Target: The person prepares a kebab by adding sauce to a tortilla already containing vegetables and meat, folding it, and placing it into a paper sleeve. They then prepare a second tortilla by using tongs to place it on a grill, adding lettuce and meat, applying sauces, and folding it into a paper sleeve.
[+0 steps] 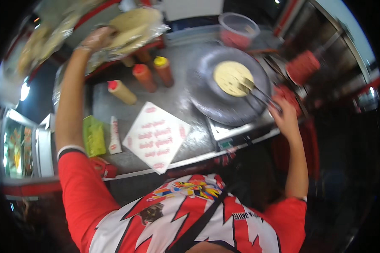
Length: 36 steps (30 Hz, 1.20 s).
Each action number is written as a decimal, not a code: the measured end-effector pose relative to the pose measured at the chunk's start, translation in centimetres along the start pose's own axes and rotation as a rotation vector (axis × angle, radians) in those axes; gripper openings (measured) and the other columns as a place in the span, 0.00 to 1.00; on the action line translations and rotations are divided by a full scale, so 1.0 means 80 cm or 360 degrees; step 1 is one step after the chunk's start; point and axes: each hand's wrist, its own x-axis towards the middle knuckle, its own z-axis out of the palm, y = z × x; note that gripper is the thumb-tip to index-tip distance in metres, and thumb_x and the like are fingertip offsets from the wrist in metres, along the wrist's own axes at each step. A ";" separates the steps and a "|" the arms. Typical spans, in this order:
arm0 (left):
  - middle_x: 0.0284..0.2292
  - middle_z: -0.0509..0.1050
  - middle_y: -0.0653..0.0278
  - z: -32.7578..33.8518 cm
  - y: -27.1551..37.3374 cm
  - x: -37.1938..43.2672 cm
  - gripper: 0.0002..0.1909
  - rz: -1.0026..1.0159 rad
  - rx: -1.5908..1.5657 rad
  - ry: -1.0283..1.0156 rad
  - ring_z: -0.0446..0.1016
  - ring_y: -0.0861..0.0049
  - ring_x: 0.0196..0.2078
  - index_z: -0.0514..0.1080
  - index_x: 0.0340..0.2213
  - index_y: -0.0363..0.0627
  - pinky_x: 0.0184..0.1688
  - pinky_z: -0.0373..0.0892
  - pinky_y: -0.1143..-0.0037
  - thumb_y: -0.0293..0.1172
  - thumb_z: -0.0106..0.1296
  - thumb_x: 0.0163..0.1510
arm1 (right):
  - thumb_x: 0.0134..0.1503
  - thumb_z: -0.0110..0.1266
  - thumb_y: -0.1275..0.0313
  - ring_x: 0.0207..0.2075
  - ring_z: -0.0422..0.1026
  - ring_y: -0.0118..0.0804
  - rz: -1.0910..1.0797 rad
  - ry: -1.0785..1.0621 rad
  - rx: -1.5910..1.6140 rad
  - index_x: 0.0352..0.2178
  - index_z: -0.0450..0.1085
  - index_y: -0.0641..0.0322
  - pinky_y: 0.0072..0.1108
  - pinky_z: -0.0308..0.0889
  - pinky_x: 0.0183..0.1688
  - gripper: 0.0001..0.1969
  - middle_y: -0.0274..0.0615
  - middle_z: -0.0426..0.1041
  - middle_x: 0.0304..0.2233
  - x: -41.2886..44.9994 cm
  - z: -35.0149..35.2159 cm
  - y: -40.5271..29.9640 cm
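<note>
My left hand, in a thin clear glove, reaches to the edge of a stack of flatbreads on a foil-covered raised tray; blur hides whether its fingers grip one. My right hand is closed around the handles of metal tongs. The tips of the tongs rest at a round flatbread lying on a dark round griddle. Left of the griddle, a printed sheet of white paper lies on the metal counter.
Squeeze bottles with red caps and a yellow cap stand below the raised tray. A clear tub sits behind the griddle. A green packet, a narrow paper sleeve and a red box lie at the left.
</note>
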 end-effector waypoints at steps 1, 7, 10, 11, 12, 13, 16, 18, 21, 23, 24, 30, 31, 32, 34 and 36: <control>0.47 0.78 0.45 -0.012 0.033 0.017 0.23 -0.0078 -0.0003 -0.0102 0.77 0.53 0.52 0.75 0.50 0.38 0.56 0.70 0.62 0.37 0.51 0.55 | 0.56 0.62 0.72 0.39 0.77 0.55 0.0106 -0.0039 0.0019 0.45 0.74 0.72 0.32 0.70 0.43 0.17 0.56 0.77 0.38 -0.015 -0.004 -0.006; 0.42 0.78 0.44 -0.026 0.064 0.017 0.23 -0.0006 0.0210 -0.0095 0.77 0.51 0.47 0.74 0.49 0.40 0.51 0.71 0.62 0.43 0.49 0.58 | 0.57 0.61 0.74 0.34 0.76 0.42 0.0204 0.0119 0.0301 0.47 0.73 0.72 0.27 0.69 0.38 0.17 0.49 0.76 0.36 -0.032 -0.014 -0.011; 0.40 0.78 0.43 -0.034 0.075 0.036 0.18 -0.0042 0.0151 -0.0219 0.76 0.49 0.45 0.74 0.43 0.41 0.48 0.72 0.59 0.41 0.48 0.58 | 0.58 0.60 0.76 0.30 0.72 0.31 0.0242 0.0089 0.0301 0.49 0.73 0.71 0.23 0.68 0.35 0.17 0.44 0.74 0.34 -0.043 -0.018 -0.006; 0.39 0.77 0.43 -0.037 0.078 0.042 0.17 -0.0106 0.0136 -0.0295 0.76 0.48 0.44 0.74 0.41 0.41 0.47 0.72 0.58 0.40 0.48 0.58 | 0.58 0.60 0.76 0.30 0.72 0.31 0.0240 0.0093 0.0294 0.49 0.73 0.71 0.23 0.68 0.35 0.17 0.44 0.74 0.34 -0.047 -0.020 -0.003; 0.39 0.77 0.43 -0.029 0.060 0.040 0.17 -0.0127 0.0139 -0.0292 0.76 0.48 0.44 0.74 0.41 0.41 0.47 0.72 0.58 0.40 0.48 0.58 | 0.57 0.60 0.76 0.30 0.71 0.31 0.0234 0.0114 0.0327 0.49 0.73 0.71 0.23 0.68 0.35 0.18 0.44 0.74 0.34 -0.048 -0.021 -0.004; 0.39 0.77 0.43 -0.014 0.024 0.028 0.15 -0.0052 0.0257 -0.0118 0.77 0.49 0.43 0.75 0.41 0.42 0.45 0.73 0.59 0.38 0.49 0.57 | 0.57 0.61 0.76 0.30 0.71 0.32 0.0217 0.0124 0.0389 0.49 0.73 0.71 0.24 0.68 0.35 0.18 0.43 0.74 0.34 -0.045 -0.016 -0.005; 0.39 0.78 0.45 -0.021 0.056 0.024 0.13 -0.0120 0.0333 0.0195 0.77 0.50 0.41 0.75 0.42 0.43 0.45 0.74 0.62 0.34 0.50 0.58 | 0.58 0.61 0.76 0.30 0.70 0.29 0.0238 0.0151 0.0358 0.50 0.73 0.71 0.21 0.67 0.35 0.18 0.42 0.73 0.34 -0.056 -0.021 0.000; 0.39 0.78 0.46 -0.045 0.106 -0.017 0.12 -0.0327 0.0299 0.0327 0.78 0.51 0.40 0.75 0.42 0.43 0.45 0.74 0.63 0.33 0.51 0.58 | 0.58 0.61 0.76 0.31 0.70 0.28 0.0285 0.0171 0.0388 0.50 0.73 0.70 0.20 0.67 0.34 0.18 0.40 0.72 0.34 -0.062 -0.032 -0.012; 0.36 0.79 0.59 -0.067 0.152 -0.105 0.11 -0.0244 -0.0545 0.1337 0.78 0.72 0.36 0.75 0.42 0.37 0.43 0.73 0.72 0.31 0.52 0.62 | 0.58 0.60 0.79 0.32 0.69 0.24 0.0293 0.0223 0.0472 0.51 0.73 0.70 0.17 0.66 0.34 0.18 0.37 0.72 0.35 -0.073 -0.035 -0.017; 0.36 0.78 0.67 -0.087 0.180 -0.151 0.10 -0.0412 -0.1061 0.1302 0.74 0.81 0.37 0.75 0.41 0.37 0.42 0.72 0.76 0.32 0.53 0.63 | 0.58 0.60 0.81 0.33 0.70 0.25 0.0312 0.0204 0.0536 0.51 0.72 0.71 0.17 0.67 0.36 0.19 0.38 0.72 0.37 -0.082 -0.034 -0.024; 0.36 0.78 0.67 -0.081 0.182 -0.172 0.10 -0.0478 -0.1056 0.1285 0.74 0.81 0.37 0.75 0.41 0.37 0.42 0.72 0.76 0.32 0.53 0.63 | 0.58 0.59 0.81 0.34 0.70 0.25 0.0284 0.0240 0.0603 0.52 0.71 0.72 0.17 0.67 0.38 0.19 0.38 0.73 0.38 -0.084 -0.030 -0.030; 0.46 0.76 0.63 0.135 0.261 -0.312 0.17 -0.1009 -0.1885 0.0425 0.72 0.78 0.48 0.73 0.50 0.42 0.53 0.69 0.76 0.36 0.55 0.64 | 0.58 0.59 0.77 0.36 0.70 0.26 0.0404 -0.0004 0.0760 0.53 0.71 0.70 0.17 0.65 0.41 0.21 0.37 0.72 0.39 -0.107 0.008 -0.080; 0.43 0.77 0.59 0.193 0.277 -0.328 0.17 -0.1092 -0.1670 0.0316 0.74 0.73 0.46 0.73 0.49 0.42 0.53 0.69 0.72 0.38 0.55 0.63 | 0.57 0.60 0.77 0.35 0.70 0.26 0.0329 -0.0048 0.0793 0.53 0.72 0.69 0.18 0.66 0.40 0.21 0.37 0.72 0.37 -0.111 0.022 -0.098; 0.40 0.78 0.56 0.250 0.293 -0.343 0.17 -0.1166 -0.1450 0.0197 0.76 0.68 0.44 0.73 0.48 0.43 0.52 0.70 0.69 0.40 0.55 0.62 | 0.56 0.61 0.76 0.34 0.70 0.26 0.0204 -0.0114 0.0811 0.53 0.72 0.69 0.18 0.66 0.38 0.22 0.37 0.72 0.36 -0.110 0.038 -0.123; 0.38 0.79 0.48 0.319 0.327 -0.368 0.17 -0.1496 -0.1411 -0.0035 0.79 0.60 0.40 0.74 0.45 0.45 0.53 0.68 0.61 0.44 0.54 0.60 | 0.55 0.62 0.76 0.31 0.70 0.26 0.0090 -0.0305 0.0794 0.52 0.72 0.68 0.17 0.66 0.34 0.22 0.37 0.71 0.34 -0.107 0.068 -0.163; 0.40 0.78 0.49 0.337 0.335 -0.390 0.17 -0.1479 -0.1576 0.0092 0.79 0.61 0.43 0.75 0.44 0.47 0.53 0.68 0.61 0.44 0.55 0.59 | 0.54 0.64 0.76 0.28 0.69 0.24 0.0082 -0.0478 0.0758 0.52 0.72 0.68 0.16 0.64 0.29 0.22 0.37 0.70 0.32 -0.111 0.101 -0.185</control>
